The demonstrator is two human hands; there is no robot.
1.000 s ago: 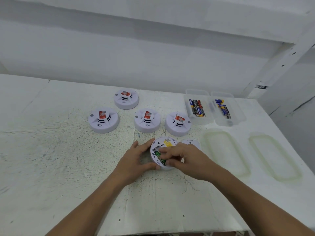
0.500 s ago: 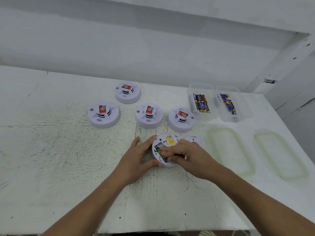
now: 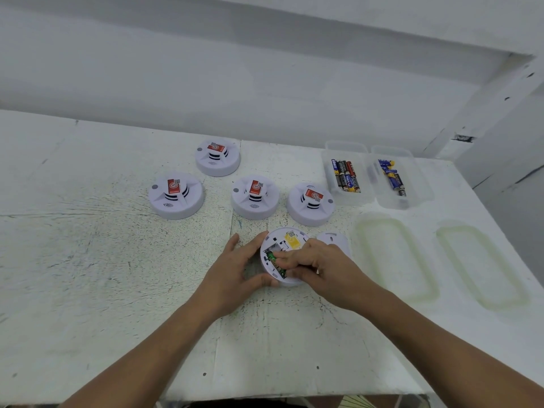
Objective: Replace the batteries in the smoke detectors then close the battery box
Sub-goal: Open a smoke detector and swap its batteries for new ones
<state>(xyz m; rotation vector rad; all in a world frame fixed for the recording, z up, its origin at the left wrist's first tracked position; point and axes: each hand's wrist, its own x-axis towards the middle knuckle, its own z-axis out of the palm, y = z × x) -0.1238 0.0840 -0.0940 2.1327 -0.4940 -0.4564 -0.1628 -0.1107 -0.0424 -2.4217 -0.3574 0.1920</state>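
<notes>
Fingers [image 3: 290,258] of your right hand [image 3: 326,270] curl into the open back of the upturned smoke detector [image 3: 279,235] and pinch the green battery [image 3: 271,257] in its bay. Your left hand [image 3: 235,272] grips the detector's rim between thumb and forefinger. It lies on the table [image 3: 88,275], just in front of 4 other detectors [image 3: 254,198], its loose cover [image 3: 334,240] close on the right. Lever the cell at an angle and it could jam on the contacts or spring out and roll. Slacken your left grip and the housing may skid. Mixing cells between the 2 battery boxes [image 3: 356,198] is the other risk.
</notes>
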